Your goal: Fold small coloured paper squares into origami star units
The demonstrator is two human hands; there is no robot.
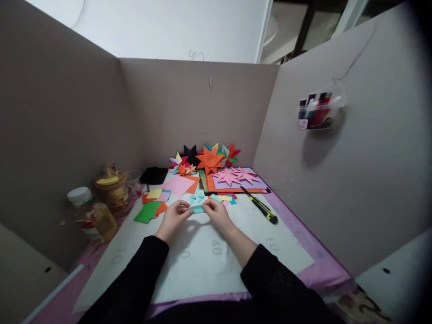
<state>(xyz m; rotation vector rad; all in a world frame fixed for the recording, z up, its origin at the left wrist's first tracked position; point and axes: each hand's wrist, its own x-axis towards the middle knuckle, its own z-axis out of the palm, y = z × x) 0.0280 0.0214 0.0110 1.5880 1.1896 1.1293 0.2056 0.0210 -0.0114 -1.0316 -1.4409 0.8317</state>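
A small light blue paper piece [196,209] is pinched at both ends over the white cutting mat [276,243]. My left hand [174,217] grips its left end and my right hand [218,212] grips its right end. Just beyond my fingers lie several small blue and yellow paper scraps [221,197]. Green and orange cut sheets [148,210] lie left of my left hand. A pink sheet [177,185] lies further back.
Folded paper stars [209,159] stand against the back wall, pink stars [236,175] on stacked coloured sheets. A yellow-black utility knife [261,207] lies right of my hands. Jars and a bottle [97,211] stand at the left. Cardboard walls enclose the desk; a clear holder [317,111] hangs on the right wall.
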